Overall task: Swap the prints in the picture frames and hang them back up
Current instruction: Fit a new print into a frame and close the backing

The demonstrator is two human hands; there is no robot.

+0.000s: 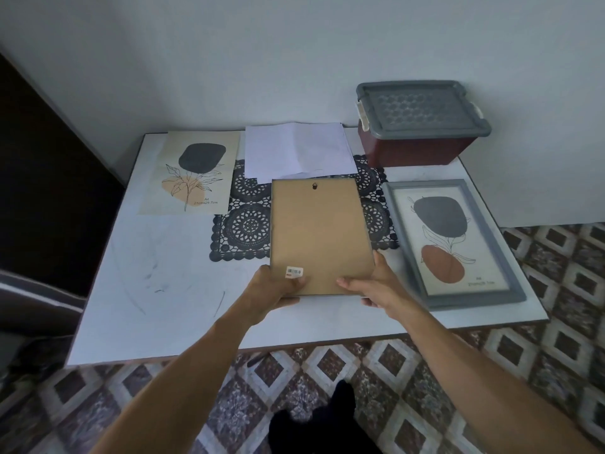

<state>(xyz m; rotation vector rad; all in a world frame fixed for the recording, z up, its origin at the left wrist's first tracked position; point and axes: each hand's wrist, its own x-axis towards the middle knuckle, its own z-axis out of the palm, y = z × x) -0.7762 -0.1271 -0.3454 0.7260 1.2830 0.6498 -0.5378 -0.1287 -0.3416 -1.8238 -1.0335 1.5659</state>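
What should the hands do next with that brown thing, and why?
Probably lay the frame flat on the table, back up. Both the left hand and right hand grip its near edge, so neither is free to open the back, and a loose print lies waiting at the far left.

A: Frame back (pixel 320 237) – colour?
B: Plain tan-brown, thin dark edge. White barcode sticker (pixel 294 272) w/ a red bit.
A: Loose print (pixel 193 173)?
B: Beige bg, dark grey blob, peach blob, black line-drawn leaves.
A: Framed print (pixel 448 244)?
B: Cream bg, grey blob, rust-brown blob, black lines. Frame (pixel 474 299) is mid grey.
A: Mat (pixel 248 224)?
B: Black lace, round medallion pattern. Paper sheets (pixel 294 149) are white.
A: Box (pixel 412 152)?
B: Maroon, w/ grey lid (pixel 422 109) in honeycomb pattern, cream clips.
A: Table, floor?
B: Table (pixel 147 290) white w/ dark scuffs – floor (pixel 540 257) has brown, white & grey diamond tiles.
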